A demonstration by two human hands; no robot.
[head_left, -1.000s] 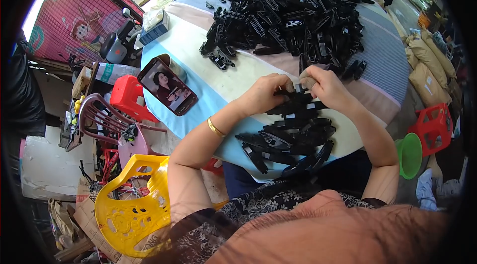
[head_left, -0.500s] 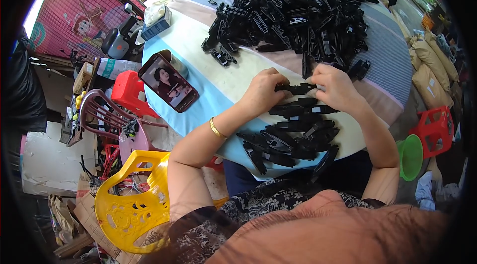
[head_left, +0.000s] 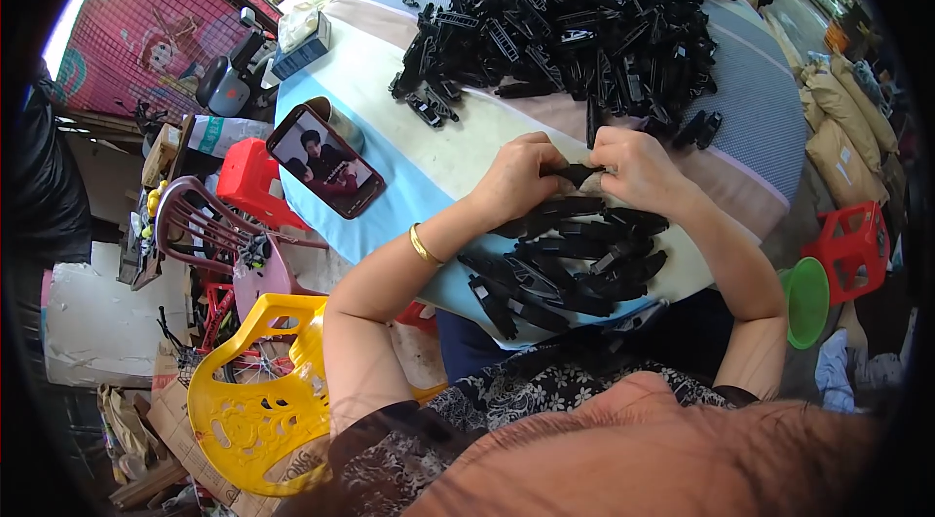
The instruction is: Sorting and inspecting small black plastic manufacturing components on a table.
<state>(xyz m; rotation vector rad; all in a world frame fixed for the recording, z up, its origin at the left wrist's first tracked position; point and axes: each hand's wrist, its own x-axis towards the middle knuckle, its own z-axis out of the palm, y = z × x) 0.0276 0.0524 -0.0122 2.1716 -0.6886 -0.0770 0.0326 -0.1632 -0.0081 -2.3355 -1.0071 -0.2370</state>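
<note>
My left hand (head_left: pixel 519 178) and my right hand (head_left: pixel 635 165) are close together over the table, fingers closed on one narrow black plastic part (head_left: pixel 579 172) between them. The fingers cover most of it, so its full shape is hidden. Just below my hands, nearer to me, lies a loose group of similar long black parts (head_left: pixel 560 269), roughly side by side and partly overlapping. Beyond my hands spreads a large heap of the same black parts (head_left: pixel 584 30), some with slotted, ladder-like frames. A few separate pieces (head_left: pixel 699 129) rest right of the heap's near edge.
Left on the striped tablecloth (head_left: pixel 414 171), a phone (head_left: pixel 326 162) playing a video leans against a cup (head_left: pixel 343 128); a tissue box (head_left: pixel 303 48) stands behind. Around the table are a yellow chair (head_left: pixel 219 400), red stools (head_left: pixel 255 188), a green basin (head_left: pixel 806 303) and brown sacks (head_left: pixel 840 166).
My right hand has shifted slightly left, closer to my left hand, and less of the held part shows between the fingers. The phone's picture has changed.
</note>
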